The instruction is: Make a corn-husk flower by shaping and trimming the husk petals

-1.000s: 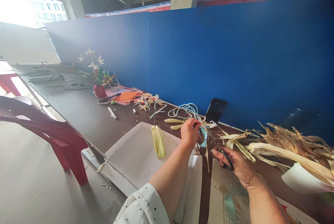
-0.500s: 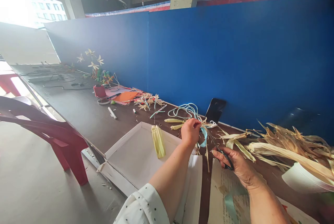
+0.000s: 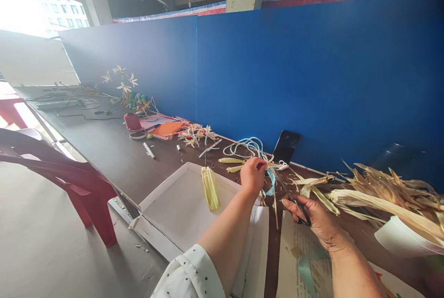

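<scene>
My left hand (image 3: pixel 253 175) is closed in a pinch over the table, its fingertips on a small pale piece of corn husk (image 3: pixel 270 163), mostly hidden behind them. My right hand (image 3: pixel 317 219) grips black-handled scissors (image 3: pixel 303 214), whose blades point up and left towards my left fingertips. Just below the husk piece hangs a light blue ribbon (image 3: pixel 270 183). Two pale green husk pieces (image 3: pixel 231 161) lie left of my left hand. A folded yellow-green husk bundle (image 3: pixel 210 189) rests in a shallow white box (image 3: pixel 173 198).
A phone (image 3: pixel 286 146) leans on the blue partition (image 3: pixel 312 71), beside coiled pale blue cord (image 3: pixel 239 146). Dry husks (image 3: pixel 391 187) and a white bowl (image 3: pixel 398 238) are at right. Husk flowers (image 3: pixel 194 135), orange paper (image 3: pixel 167 128) and a red chair (image 3: pixel 93 196) are left.
The scissors and my right hand have shifted very slightly. My left hand keeps its pinch in the same place.
</scene>
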A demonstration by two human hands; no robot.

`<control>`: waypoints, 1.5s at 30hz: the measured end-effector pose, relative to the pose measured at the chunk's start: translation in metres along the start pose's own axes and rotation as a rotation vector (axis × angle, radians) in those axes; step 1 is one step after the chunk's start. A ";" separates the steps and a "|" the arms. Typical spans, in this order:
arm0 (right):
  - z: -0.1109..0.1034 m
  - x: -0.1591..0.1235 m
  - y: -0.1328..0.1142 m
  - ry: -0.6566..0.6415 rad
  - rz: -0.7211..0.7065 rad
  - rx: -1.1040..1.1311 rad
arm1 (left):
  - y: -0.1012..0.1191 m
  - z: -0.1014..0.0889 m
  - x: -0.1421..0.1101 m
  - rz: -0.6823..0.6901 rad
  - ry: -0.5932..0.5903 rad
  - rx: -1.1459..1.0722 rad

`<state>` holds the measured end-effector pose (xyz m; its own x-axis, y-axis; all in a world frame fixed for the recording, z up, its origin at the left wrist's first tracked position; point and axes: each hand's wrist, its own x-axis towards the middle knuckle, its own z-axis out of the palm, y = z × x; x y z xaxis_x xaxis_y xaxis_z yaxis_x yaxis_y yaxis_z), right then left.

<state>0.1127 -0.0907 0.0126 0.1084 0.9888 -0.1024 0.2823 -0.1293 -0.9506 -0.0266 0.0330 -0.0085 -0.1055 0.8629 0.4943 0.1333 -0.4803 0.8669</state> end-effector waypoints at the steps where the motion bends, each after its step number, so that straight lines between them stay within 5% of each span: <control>1: 0.000 0.001 0.001 -0.002 -0.009 0.004 | -0.001 0.000 0.000 -0.007 0.004 -0.015; 8: 0.000 0.003 0.000 0.008 0.010 0.101 | -0.002 0.003 0.002 -0.147 0.001 -0.148; 12: 0.001 0.006 -0.003 0.107 -0.037 -0.070 | -0.002 0.005 0.003 -0.226 0.000 -0.219; 25: -0.006 0.011 0.009 0.316 -0.190 -0.535 | 0.002 0.004 0.005 -0.248 -0.020 -0.344; 45: -0.001 0.008 0.001 0.314 -0.190 -0.546 | 0.000 0.003 0.005 -0.221 -0.017 -0.295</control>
<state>0.1154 -0.0827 0.0108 0.2585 0.9403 0.2212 0.7584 -0.0557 -0.6494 -0.0240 0.0380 -0.0057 -0.0833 0.9522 0.2940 -0.1812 -0.3046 0.9351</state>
